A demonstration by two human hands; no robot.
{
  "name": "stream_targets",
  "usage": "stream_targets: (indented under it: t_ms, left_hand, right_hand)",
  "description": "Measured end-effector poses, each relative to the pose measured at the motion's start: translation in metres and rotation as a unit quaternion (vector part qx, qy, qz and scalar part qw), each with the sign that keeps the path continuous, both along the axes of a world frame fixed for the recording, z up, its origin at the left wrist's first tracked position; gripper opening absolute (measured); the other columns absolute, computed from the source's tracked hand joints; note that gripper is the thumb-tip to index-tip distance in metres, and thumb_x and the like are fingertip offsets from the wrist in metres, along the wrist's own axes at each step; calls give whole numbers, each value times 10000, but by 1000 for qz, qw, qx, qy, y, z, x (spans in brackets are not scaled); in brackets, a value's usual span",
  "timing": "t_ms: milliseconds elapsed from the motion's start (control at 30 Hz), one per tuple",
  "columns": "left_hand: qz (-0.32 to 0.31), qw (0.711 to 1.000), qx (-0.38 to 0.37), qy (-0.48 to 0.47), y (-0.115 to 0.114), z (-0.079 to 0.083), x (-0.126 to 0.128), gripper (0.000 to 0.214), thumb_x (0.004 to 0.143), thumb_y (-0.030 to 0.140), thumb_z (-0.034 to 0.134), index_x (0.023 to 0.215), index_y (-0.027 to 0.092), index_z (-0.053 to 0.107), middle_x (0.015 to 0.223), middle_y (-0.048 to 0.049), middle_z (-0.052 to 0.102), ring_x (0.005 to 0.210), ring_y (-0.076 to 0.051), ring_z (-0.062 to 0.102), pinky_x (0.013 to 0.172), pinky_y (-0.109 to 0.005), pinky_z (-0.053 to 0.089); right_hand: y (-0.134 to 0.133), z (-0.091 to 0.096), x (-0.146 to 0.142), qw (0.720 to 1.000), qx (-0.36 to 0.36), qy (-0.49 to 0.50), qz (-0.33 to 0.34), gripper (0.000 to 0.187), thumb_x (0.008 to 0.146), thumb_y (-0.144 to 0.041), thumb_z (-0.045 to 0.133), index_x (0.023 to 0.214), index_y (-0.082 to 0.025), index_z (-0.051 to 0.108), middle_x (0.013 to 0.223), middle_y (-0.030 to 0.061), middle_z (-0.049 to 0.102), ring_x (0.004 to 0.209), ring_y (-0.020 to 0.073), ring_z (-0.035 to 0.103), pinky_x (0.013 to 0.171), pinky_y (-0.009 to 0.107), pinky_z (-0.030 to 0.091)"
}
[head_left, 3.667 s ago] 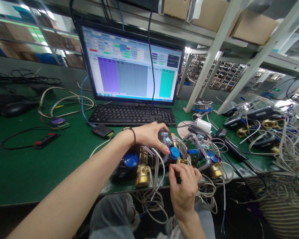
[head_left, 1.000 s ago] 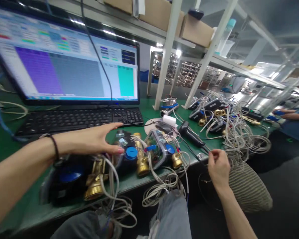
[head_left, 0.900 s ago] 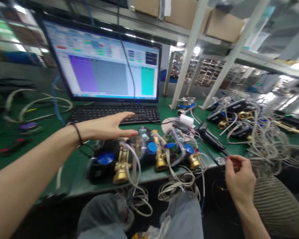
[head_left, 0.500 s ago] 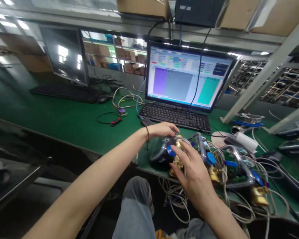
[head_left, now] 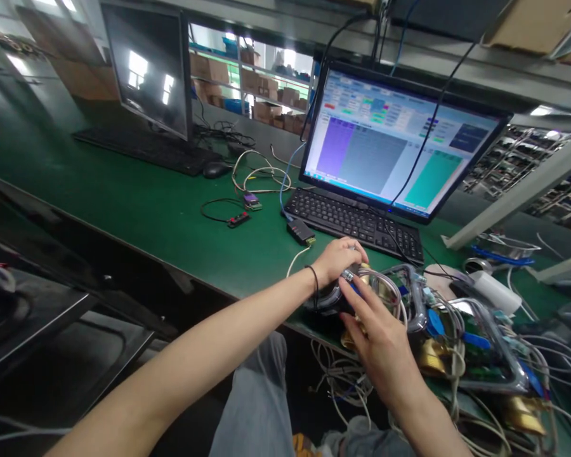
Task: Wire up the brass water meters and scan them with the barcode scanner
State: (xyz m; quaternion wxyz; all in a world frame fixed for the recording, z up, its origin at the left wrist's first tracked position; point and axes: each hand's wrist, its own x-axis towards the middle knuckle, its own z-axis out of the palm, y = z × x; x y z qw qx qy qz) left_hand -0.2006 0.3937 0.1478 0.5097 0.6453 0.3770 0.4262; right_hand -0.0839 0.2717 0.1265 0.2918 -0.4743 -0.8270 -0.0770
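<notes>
Dark brass-fitted meter (head_left: 330, 297) — bench edge, under hands

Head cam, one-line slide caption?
Both hands, left hand and right hand, on a wired brass-fitted meter beside the keyboard.
</notes>
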Motion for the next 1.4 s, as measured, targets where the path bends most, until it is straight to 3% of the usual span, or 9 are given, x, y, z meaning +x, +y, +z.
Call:
stream_targets:
  t_ms: [233,567,633,733,833,1167,1400]
  left_hand:
    - [33,999,-3,-22,-3,1,2,139,577,98,484,545,155,607,642,6,592,661,-138,535,615,-227,413]
    - [46,999,8,-26,-4,-3,3,142,573,114,482,554,156,616,618,4,592,637,-140,527,580,-229,397]
    - [47,999,9,-26,-5,-3,3,143,570,107,482,550,155,616,611,5,592,634,-138,526,582,-227,397]
    - [50,998,11,-25,-6,-2,3,142,571,103,488,550,154,618,604,7,588,628,-134,520,574,-223,389]
    - [52,998,10,-24,-7,-2,2,140,585,116,488,554,153,619,598,7,586,603,-131,507,545,-224,374]
    - [54,998,12,-23,-7,-3,2,144,591,116,489,552,156,622,615,3,597,627,-134,524,593,-224,411]
    - [53,998,13,-21,-5,-5,2,148,603,107,506,534,161,625,621,5,592,664,-145,544,616,-227,433]
  right_hand:
    - [-2,2,-6,999,26,35,-8,444,852,-123,516,1293,-174,505,1303,151,532,1180,211,537,960,376,501]
    - [-9,2,-5,999,17,30,-1,492,844,-94,531,1326,-154,456,1329,148,509,1211,208,497,945,356,501]
    - [-17,1,-8,997,49,55,-20,466,833,-95,558,1292,-139,489,1277,143,545,1181,212,505,948,371,484]
    - [-30,-6,-15,980,151,96,-92,270,795,-100,627,1058,-157,642,967,82,651,941,186,564,823,351,477]
    - [-38,-16,-27,964,197,87,-153,159,765,-120,677,911,-184,676,751,21,634,755,156,535,729,333,405]
    - [-36,-24,-51,950,206,75,-223,73,783,-140,666,838,-187,656,736,2,656,732,144,576,786,345,343]
    - [-35,-26,-55,951,199,87,-220,95,790,-97,639,857,-164,635,765,9,669,719,120,622,785,321,358]
